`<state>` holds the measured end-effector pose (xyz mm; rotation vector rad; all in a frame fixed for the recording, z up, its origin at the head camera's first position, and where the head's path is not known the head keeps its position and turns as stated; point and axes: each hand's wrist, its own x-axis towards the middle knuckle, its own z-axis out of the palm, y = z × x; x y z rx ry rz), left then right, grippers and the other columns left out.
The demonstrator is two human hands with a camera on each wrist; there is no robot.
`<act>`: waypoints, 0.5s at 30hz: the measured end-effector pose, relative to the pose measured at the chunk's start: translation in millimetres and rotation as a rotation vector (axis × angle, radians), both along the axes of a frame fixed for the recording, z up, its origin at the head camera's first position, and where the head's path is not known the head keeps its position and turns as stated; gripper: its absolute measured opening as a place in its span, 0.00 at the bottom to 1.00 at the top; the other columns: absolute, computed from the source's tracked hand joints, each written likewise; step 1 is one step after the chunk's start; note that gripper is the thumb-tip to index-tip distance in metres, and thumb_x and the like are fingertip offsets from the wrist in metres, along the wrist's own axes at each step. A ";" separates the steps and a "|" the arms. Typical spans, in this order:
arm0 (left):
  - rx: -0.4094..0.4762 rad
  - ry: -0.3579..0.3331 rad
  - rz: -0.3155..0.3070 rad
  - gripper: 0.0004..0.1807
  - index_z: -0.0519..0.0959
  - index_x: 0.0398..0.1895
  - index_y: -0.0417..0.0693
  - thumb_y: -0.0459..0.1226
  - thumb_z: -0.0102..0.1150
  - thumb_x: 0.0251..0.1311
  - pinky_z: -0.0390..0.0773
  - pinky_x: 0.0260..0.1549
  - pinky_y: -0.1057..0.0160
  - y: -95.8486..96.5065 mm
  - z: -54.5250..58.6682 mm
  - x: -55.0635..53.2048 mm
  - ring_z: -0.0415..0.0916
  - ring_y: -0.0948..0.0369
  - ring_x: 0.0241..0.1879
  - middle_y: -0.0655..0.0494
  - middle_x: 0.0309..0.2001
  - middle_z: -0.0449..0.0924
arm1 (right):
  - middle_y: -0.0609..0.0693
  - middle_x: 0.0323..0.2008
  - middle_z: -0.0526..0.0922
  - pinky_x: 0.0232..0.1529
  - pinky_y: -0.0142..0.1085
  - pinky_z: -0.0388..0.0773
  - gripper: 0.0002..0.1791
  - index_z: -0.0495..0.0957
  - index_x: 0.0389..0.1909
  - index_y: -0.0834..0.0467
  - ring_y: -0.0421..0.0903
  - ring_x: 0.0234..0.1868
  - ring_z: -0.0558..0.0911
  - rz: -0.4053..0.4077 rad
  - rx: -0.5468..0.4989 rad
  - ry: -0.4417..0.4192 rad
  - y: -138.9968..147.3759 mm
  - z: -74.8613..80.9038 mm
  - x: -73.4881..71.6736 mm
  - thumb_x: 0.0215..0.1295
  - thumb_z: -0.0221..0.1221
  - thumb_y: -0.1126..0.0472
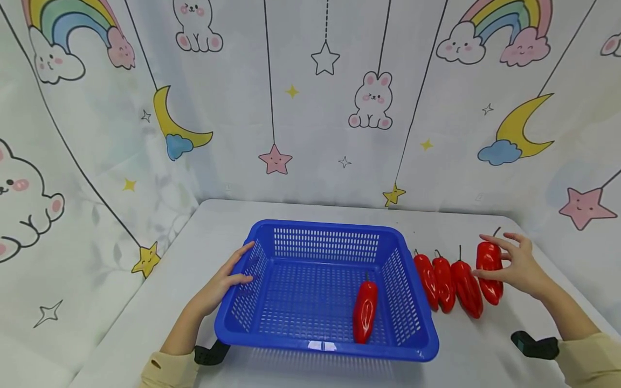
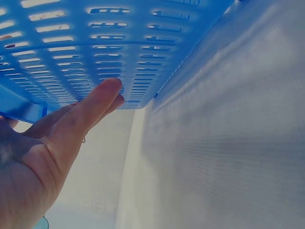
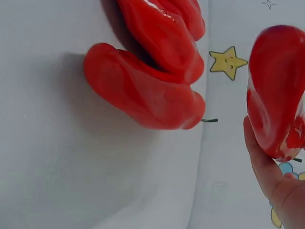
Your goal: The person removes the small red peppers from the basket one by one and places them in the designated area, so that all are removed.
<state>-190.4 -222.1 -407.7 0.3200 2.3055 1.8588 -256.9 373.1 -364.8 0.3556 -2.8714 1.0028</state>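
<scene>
A blue plastic basket (image 1: 301,222) with slotted walls stands on the table, and one red chili pepper (image 1: 365,312) lies inside it toward the right. My left hand (image 1: 220,283) holds the basket's left rim; in the left wrist view, fingers (image 2: 102,98) lie against the slotted outer wall. To the right of the basket, my right hand (image 1: 519,267) grips another red pepper (image 3: 276,90) between thumb and fingers. That pepper appears raised off the table in the right wrist view. Beside it lie three more red peppers (image 1: 467,291) in a row.
A white table (image 1: 213,226) lies under everything. Behind and beside it hangs a white curtain (image 1: 301,118) printed with rabbits, stars, moons and rainbows. A black strap piece (image 1: 536,345) shows near my right cuff and another (image 1: 212,354) near the left one.
</scene>
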 end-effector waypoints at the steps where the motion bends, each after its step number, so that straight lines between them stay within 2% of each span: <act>1: 0.002 -0.001 -0.001 0.38 0.47 0.71 0.64 0.36 0.48 0.59 0.67 0.50 0.48 0.0 -0.1 -0.3 0.49 0.42 0.64 0.47 0.71 0.38 | 0.76 0.60 0.35 0.29 0.55 0.76 0.49 0.51 0.65 0.68 0.78 0.49 0.57 -0.006 0.007 -0.004 1.9 -0.3 -0.8 0.45 0.69 0.60; 8: 0.001 0.003 -0.003 0.38 0.47 0.71 0.63 0.37 0.49 0.58 0.67 0.50 0.48 -0.4 -1.5 -1.4 0.50 0.41 0.64 0.47 0.71 0.39 | 0.79 0.54 0.46 0.28 0.52 0.77 0.51 0.46 0.66 0.70 0.79 0.48 0.56 -0.012 0.031 -0.063 18.6 -5.8 -6.1 0.47 0.67 0.61; 15: -0.001 0.004 -0.005 0.38 0.47 0.71 0.64 0.37 0.48 0.59 0.65 0.51 0.47 -0.5 -0.8 -0.8 0.48 0.42 0.65 0.48 0.71 0.37 | 0.77 0.52 0.57 0.30 0.49 0.78 0.49 0.46 0.65 0.71 0.76 0.49 0.60 0.003 0.004 -0.157 27.5 -17.6 -5.8 0.50 0.66 0.59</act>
